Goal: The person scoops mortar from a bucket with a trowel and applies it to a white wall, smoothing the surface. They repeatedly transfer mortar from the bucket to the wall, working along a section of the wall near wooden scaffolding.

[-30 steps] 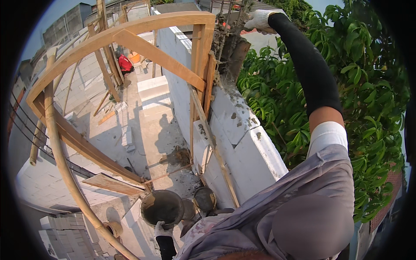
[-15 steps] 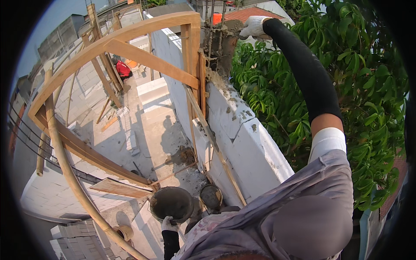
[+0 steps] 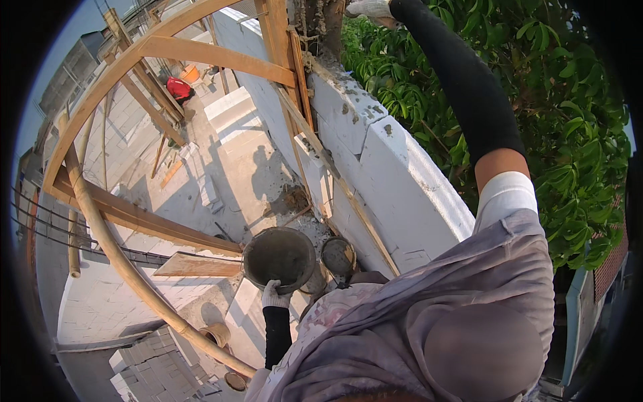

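Note:
My left hand (image 3: 275,295), in a white glove, is closed on the near rim of a dark round bucket (image 3: 252,249) with grey wet mortar inside. A smaller bucket (image 3: 338,258), holding grey material, stands to its right. My right arm reaches far forward in a black sleeve. The gloved right hand (image 3: 368,8) is beside a rough mortar-covered column (image 3: 328,33), cut by the picture's upper edge. Its fingers look curled, but what they hold is hidden. Below the column runs a white block wall (image 3: 408,194) with mortar dabs on top.
A curved wooden frame (image 3: 100,94) arches over the left side, with a bamboo pole (image 3: 127,268) bending past it. Leafy branches (image 3: 536,100) crowd the wall's right side. Block stacks (image 3: 157,365) stand lower left. A person in red (image 3: 179,90) is far off.
The view has tilted downward, so my right hand now sits at the upper edge beside the column. My left hand and the bucket appear higher and further right; the left grip stays.

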`<state>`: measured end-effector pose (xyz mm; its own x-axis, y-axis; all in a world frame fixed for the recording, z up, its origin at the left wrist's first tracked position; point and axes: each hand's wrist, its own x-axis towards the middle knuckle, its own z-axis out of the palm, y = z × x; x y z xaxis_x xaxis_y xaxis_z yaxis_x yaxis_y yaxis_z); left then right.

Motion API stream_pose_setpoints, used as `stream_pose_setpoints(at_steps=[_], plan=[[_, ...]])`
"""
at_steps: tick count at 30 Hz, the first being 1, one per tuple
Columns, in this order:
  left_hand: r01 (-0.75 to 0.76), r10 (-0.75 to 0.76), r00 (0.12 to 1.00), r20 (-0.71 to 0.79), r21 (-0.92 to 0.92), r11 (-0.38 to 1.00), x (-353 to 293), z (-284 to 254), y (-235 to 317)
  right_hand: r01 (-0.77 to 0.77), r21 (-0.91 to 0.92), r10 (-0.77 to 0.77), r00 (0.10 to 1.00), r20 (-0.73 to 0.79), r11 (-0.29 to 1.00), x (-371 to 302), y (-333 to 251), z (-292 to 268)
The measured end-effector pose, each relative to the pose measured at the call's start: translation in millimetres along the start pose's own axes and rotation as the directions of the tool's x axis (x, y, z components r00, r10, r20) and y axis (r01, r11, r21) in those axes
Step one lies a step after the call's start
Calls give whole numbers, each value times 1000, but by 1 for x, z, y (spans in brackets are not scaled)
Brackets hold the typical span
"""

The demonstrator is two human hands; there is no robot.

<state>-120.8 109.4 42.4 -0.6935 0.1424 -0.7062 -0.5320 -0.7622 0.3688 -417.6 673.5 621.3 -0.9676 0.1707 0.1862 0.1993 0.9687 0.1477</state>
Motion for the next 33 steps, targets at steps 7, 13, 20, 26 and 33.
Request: stream_pose_setpoints(at_steps=[7,13,20,26,33], plan=[[-37,18,994,109,173,984,-10,61,18,85,223,-12,951,-310,971,-149,-70,35],[-389,315,911,267,305,869,-44,114,46,240,575,-344,936,76,782,-367,-192,140],[-571,383,820,425,578,583,-70,131,76,316,289,-335,942,17,904,-378,-289,316],[-596,412,803,431,566,570,-89,133,108,444,297,-482,874,65,846,-377,-299,274],[-642,496,767,407,497,585,-87,116,121,613,245,-635,772,13,751,-368,-341,253]])
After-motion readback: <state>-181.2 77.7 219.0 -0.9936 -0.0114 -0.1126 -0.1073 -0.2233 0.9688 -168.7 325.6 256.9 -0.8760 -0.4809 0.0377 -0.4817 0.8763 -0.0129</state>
